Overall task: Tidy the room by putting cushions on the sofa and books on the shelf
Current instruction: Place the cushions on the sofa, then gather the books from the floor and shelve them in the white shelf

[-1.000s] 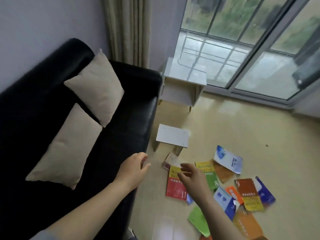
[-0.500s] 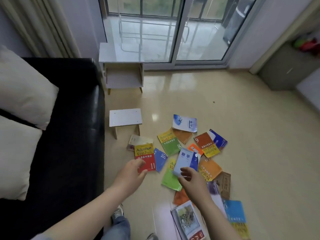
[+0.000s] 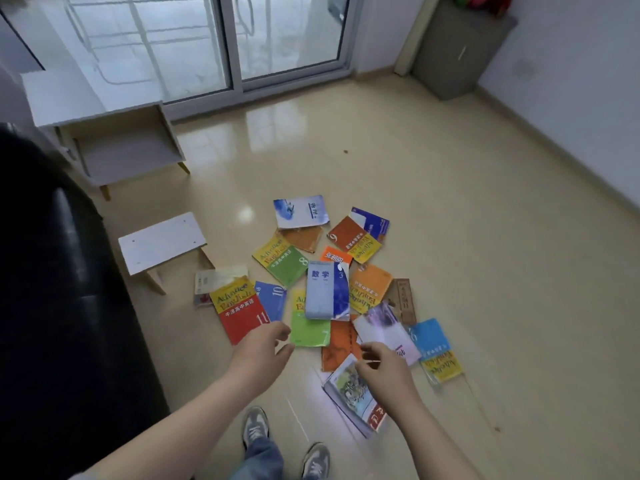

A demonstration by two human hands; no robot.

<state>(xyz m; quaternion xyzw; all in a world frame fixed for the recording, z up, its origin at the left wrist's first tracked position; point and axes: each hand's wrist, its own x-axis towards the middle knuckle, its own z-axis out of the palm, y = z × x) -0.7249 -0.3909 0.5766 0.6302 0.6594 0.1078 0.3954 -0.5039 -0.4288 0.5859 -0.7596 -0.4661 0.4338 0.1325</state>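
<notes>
Book step in hand; no cushions in view, and only the arm of the black sofa [image 3: 52, 271] is seen, off to the left of both hands. Nothing is gripped: left hand [image 3: 259, 355] is held loosely open above the floor, right hand [image 3: 384, 372] half-curled with fingers apart, empty.

Books are scattered on the tile floor [image 3: 485, 271], none yet shelved. Directly under the right hand, an illustrated-cover book [image 3: 349, 386] is lying. Just beyond the left fingertips: red/yellow book [image 3: 239, 310], readable "Advance English", "牛津高中英语", "11". Next to it a blue book [image 3: 273, 296] marked "10". Further ahead, pale blue book [image 3: 327, 294] reads "数学", "3"; green/yellow book [image 3: 282, 259] marked "8". Farthest in the pile, "物理" book [image 3: 301, 211].

Next move, judged: a reach down is needed and a pinch on one book edge, then a carry to the white shelf unit [image 3: 128, 150], far ahead-left of the left hand.
</notes>
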